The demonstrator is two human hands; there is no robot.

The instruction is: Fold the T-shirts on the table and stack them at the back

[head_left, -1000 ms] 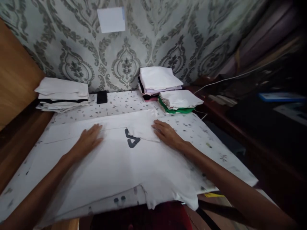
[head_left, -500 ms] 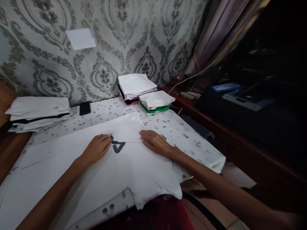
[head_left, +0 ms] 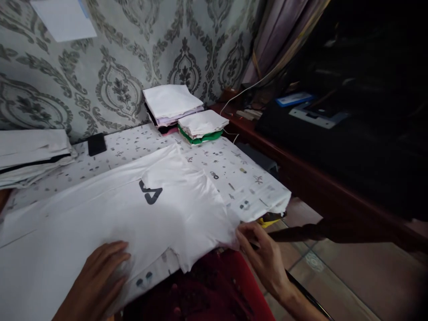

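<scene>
A white T-shirt (head_left: 110, 209) with a dark angular print lies spread over the patterned tablecloth (head_left: 250, 178), its far side folded inward over part of the print. My right hand (head_left: 264, 256) pinches the shirt's near right corner at the table's front edge, thumb and fingers closed on the fabric. Over the shirt's lower near side is my left hand (head_left: 98, 276), fingers apart and holding nothing. Whether its fingertips press on the cloth I cannot tell.
Two stacks of folded clothes (head_left: 174, 102) (head_left: 203, 125) stand at the back against the wall. Another folded stack (head_left: 33, 151) is at the left, beside a black phone (head_left: 96, 144). A dark wooden bench (head_left: 321, 178) runs along the right, with a cable (head_left: 247, 89) draped over its far end.
Both hands have moved from the shirt's folded far part to its near side. The right hand has taken hold of the near right corner. The view has shifted right.
</scene>
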